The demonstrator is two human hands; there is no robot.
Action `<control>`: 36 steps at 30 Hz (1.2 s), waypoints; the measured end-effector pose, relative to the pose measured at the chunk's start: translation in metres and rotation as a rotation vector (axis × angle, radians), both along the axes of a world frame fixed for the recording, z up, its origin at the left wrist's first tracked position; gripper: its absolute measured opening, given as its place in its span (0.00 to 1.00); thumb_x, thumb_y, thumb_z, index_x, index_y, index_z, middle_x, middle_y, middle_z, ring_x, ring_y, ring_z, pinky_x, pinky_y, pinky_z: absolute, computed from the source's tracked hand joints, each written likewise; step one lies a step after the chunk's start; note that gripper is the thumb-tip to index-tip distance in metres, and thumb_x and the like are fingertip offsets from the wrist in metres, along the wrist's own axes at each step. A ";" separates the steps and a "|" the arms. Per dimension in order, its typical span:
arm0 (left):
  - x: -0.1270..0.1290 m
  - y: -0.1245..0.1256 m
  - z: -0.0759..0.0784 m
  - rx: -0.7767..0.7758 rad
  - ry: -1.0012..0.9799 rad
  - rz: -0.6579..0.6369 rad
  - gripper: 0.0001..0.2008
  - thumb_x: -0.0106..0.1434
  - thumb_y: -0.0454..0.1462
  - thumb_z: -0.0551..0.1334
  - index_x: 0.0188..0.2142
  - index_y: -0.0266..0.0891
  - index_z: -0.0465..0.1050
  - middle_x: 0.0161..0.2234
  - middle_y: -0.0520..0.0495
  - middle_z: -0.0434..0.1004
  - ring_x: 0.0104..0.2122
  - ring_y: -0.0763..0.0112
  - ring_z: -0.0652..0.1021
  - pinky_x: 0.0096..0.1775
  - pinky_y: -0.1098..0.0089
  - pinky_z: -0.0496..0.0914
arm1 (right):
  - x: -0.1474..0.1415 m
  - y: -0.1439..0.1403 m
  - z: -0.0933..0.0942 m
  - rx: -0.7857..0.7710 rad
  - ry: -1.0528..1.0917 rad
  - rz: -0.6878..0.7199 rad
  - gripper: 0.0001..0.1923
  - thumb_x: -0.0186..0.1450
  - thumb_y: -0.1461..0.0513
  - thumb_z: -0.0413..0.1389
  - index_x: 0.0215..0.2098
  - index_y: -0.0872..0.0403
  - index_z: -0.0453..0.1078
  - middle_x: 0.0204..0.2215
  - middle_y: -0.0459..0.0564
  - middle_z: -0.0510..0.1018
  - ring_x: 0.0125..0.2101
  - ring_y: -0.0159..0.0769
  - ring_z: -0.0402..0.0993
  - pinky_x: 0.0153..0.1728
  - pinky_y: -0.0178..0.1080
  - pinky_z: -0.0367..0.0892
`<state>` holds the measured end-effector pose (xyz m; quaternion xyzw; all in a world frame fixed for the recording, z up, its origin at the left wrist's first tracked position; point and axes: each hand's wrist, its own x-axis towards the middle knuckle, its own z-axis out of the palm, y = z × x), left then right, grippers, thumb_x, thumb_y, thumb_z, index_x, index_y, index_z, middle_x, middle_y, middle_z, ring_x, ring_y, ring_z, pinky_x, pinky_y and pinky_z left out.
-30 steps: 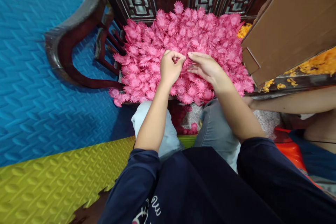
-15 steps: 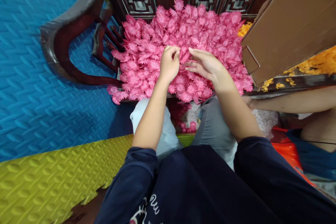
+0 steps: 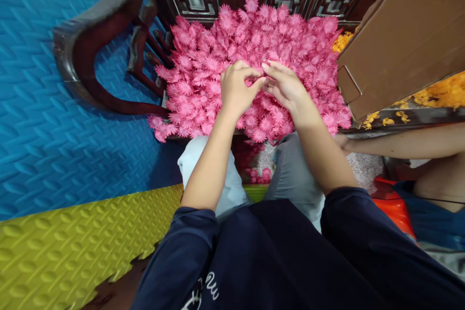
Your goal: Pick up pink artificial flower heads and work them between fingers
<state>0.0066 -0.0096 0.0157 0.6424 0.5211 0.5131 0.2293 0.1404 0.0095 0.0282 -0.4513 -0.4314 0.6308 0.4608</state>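
Head view looks down at two bare hands over a big heap of pink flowers (image 3: 254,53). The heap lies on a dark wooden seat, far from the body and just past the knees.

The left hand (image 3: 236,89) and the right hand (image 3: 286,88) meet in the middle, on top of the heap. Their fingertips touch each other. The fingers are pinched narrow, thumb against pointer, and they seem to hold one small pink flower (image 3: 262,79) between them. It is mostly hidden, so how it sits in the pinch cannot be told.

The flowers look very light and soft, with many thin petals. They would bend or crush if squeezed hard. They do not look slippery. A soft pinch at the middle of a flower looks like the best way to hold it, not at the petal tips, which could tear. The heap is loose, so a push could make flowers slide off the near edge.

On the right is a brown cardboard box (image 3: 403,29), with orange flowers (image 3: 436,93) beside it. Another person's arm (image 3: 407,140) reaches in from the right, near the seat. A blue mat (image 3: 43,121) covers the floor on the left, and a yellow mat (image 3: 72,247) lies nearer.
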 end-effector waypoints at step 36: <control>-0.007 0.023 -0.011 -0.401 -0.476 -0.210 0.07 0.61 0.39 0.58 0.28 0.40 0.67 0.24 0.52 0.67 0.24 0.77 0.70 0.28 0.73 0.66 | -0.003 0.011 -0.011 -0.094 -0.005 -0.053 0.14 0.64 0.49 0.51 0.38 0.49 0.67 0.27 0.42 0.75 0.33 0.30 0.73 0.41 0.38 0.71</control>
